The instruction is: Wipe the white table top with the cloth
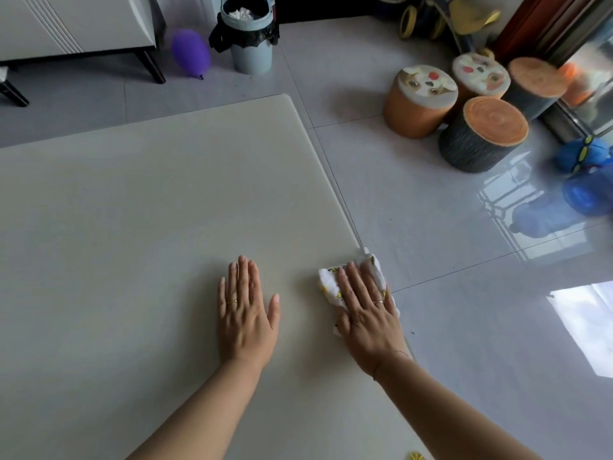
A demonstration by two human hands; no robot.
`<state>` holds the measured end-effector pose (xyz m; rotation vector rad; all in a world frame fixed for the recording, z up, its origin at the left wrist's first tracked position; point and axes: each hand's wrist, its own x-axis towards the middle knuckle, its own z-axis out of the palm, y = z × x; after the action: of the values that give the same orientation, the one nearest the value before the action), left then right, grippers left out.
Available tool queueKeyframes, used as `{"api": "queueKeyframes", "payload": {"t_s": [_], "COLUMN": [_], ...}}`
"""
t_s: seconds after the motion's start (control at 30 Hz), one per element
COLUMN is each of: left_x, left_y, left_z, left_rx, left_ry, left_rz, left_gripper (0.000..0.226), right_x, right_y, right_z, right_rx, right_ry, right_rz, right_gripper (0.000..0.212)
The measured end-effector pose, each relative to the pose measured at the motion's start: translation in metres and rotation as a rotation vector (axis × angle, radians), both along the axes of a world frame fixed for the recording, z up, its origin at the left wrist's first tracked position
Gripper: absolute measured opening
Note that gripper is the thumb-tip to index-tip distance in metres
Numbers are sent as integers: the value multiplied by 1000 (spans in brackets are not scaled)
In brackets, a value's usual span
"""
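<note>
The white table top (pixel 149 210) fills the left and middle of the head view. A white cloth (pixel 331 282) with small yellow prints lies folded at the table's right edge. My right hand (pixel 368 313) presses flat on the cloth with straight fingers, and part of the cloth hangs over the edge. My left hand (pixel 247 312) rests flat on the bare table a little to the left of the cloth, fingers straight and together.
Beyond the table's far edge stand a lined bin (pixel 248 34), a purple balloon (pixel 190 53) and a white cabinet (pixel 76 24). Several round stools (pixel 484 134) sit on the glossy tiled floor at the right. Blue toys (pixel 583 174) lie further right.
</note>
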<state>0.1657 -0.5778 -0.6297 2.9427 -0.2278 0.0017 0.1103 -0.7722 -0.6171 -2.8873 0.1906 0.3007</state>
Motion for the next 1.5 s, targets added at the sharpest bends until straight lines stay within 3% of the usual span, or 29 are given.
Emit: {"api": "queueKeyframes", "payload": {"t_s": [0.2, 0.43, 0.67, 0.73, 0.9, 1.13, 1.2, 1.27, 1.37, 1.5], "left_x": [-47, -59, -59, -59, -58, -59, -59, -59, -60, -59], "left_y": [-6, -5, -7, -7, -6, -8, -8, -7, -6, -7], "left_z": [-6, -10, -10, -8, -6, -7, -7, -8, -11, -15], "left_rx": [-45, -40, -56, -61, -80, -89, -96, -101, -100, -74], "left_ry": [17, 54, 53, 59, 56, 44, 40, 37, 35, 38], "left_rz": [-48, -66, -62, -62, -53, -46, -47, -54, -59, -69], "left_gripper": [66, 67, 67, 67, 66, 68, 68, 68, 70, 73], "right_x": [-23, -59, -77, -90, -120, -131, -144, -160, -179, -186], "right_y": [17, 6, 23, 43, 18, 37, 51, 44, 7, -6], "right_z": [1, 8, 3, 5, 15, 7, 8, 15, 19, 13], "right_rx": [-19, 17, -37, 2, -21, -24, 11, 61, -6, -31], "right_ry": [21, -27, 24, 29, -1, 30, 50, 13, -16, 18], "right_rz": [-212, 57, -319, -280, 71, -362, -324, -144, 41, -253], "right_gripper": [72, 70, 71, 74, 71, 74, 79, 77, 72, 69]}}
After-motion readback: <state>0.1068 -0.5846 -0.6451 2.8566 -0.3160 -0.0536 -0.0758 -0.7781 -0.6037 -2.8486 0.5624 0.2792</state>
